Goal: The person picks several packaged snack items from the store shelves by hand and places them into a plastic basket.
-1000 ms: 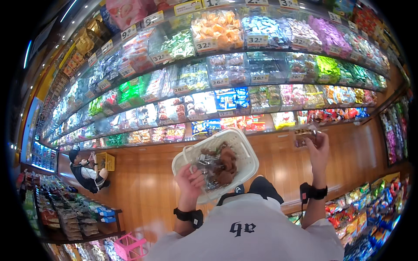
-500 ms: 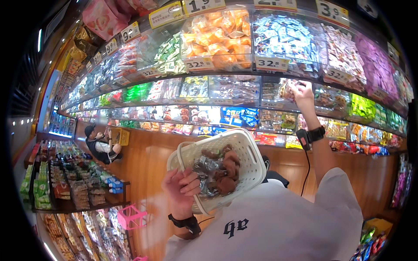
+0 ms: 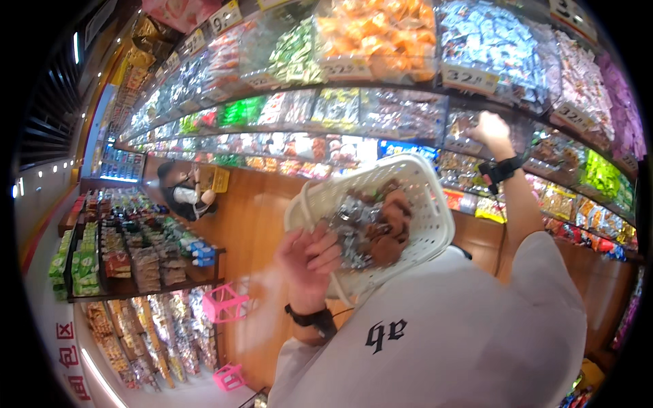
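Observation:
My left hand (image 3: 309, 262) has its fingers curled round the handle of a white plastic shopping basket (image 3: 435, 224), which hangs tilted in front of my body. Inside the basket lie several round brown pieces (image 3: 388, 248) and some shiny, clear-wrapped packets (image 3: 350, 224). My right arm reaches forward to the second shelf. There my right hand (image 3: 491, 129) is over a clear bin of small wrapped snacks (image 3: 462, 129). Its fingers are smeared by motion, so I cannot make out whether anything is in them.
Ahead, a top row of clear bins holds orange packets (image 3: 374, 34) and blue-white wrapped sweets (image 3: 486, 44). Packaged goods fill the lower shelves. A person (image 3: 183, 190) crouches at the left by a yellow basket (image 3: 219, 179). Pink stools (image 3: 226, 304) stand near a dark display rack (image 3: 146, 282).
My view has shifted, so the basket sits higher and further right. My right hand, earlier pinching a small packet at the bin, is now blurred there, and that packet no longer shows clearly.

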{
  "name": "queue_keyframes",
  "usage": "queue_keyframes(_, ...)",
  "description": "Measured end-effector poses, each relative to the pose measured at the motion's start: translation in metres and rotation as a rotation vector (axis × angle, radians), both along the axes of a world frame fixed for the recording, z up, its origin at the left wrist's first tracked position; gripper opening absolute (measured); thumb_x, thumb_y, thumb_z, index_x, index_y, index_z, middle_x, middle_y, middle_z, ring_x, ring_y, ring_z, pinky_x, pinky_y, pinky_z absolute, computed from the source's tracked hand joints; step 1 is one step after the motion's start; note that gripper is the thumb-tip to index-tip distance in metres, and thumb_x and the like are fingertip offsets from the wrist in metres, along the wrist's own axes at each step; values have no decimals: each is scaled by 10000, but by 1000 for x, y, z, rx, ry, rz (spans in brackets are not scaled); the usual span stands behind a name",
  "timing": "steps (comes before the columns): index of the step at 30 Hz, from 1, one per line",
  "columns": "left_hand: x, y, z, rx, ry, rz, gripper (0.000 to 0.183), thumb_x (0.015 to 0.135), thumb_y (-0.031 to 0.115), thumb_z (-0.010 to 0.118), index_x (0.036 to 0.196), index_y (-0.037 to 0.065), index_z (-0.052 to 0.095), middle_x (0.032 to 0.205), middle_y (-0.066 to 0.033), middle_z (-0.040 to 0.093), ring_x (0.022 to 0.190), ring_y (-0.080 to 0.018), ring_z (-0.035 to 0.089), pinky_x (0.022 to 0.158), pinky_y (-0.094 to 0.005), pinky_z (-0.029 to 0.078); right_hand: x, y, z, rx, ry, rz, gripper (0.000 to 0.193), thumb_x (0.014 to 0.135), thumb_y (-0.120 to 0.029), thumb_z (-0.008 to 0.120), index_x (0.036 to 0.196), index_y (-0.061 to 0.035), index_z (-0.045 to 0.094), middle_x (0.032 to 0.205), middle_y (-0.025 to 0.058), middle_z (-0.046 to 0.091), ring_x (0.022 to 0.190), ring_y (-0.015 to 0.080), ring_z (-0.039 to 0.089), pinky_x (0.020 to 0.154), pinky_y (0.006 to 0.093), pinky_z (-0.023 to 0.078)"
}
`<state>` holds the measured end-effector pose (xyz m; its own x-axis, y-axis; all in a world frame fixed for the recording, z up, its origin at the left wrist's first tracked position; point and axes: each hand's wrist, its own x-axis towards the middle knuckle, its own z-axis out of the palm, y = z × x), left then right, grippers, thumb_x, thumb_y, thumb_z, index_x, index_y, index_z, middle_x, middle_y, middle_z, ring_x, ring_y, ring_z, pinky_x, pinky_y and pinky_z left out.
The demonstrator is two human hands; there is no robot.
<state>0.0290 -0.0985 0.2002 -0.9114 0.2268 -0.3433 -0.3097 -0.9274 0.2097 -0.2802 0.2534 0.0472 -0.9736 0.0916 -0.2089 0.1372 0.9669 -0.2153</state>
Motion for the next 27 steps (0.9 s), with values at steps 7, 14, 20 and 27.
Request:
queue_keyframes(7,-16,-18,-6,-17,35,-108,262,943,320,496,911,60,485,691,31,364,525,-72,336,467,-232,290,98,-56,29,-523,395,216,192,830,-209,705,898,-41,643,744,102,665,701,235,663,657,358,520)
queue_keyframes(14,-27,-8,1,-20,5,-179,224,939,282,497,864,75,452,645,53,334,482,-54,299,428,-210,266,130,-181,-55,-611,197,754,417,796,-248,732,1092,23,620,996,218,658,921,397,645,800,442,530)
queue_keyframes(20,-28,-9,5,-42,17,-182,230,932,282,498,821,87,447,635,59,328,474,-51,291,416,-209,260,143,-213,-55,-603,277,811,329,804,-198,716,1106,-84,651,972,175,665,875,375,651,744,458,533)
queue_keyframes(27,-26,-32,4,-80,17,-213,243,924,300,500,810,93,441,625,63,322,459,-45,278,401,-203,245,158,-163,1,-1020,457,509,298,750,144,535,912,-19,724,1085,101,676,942,241,676,823,321,550)
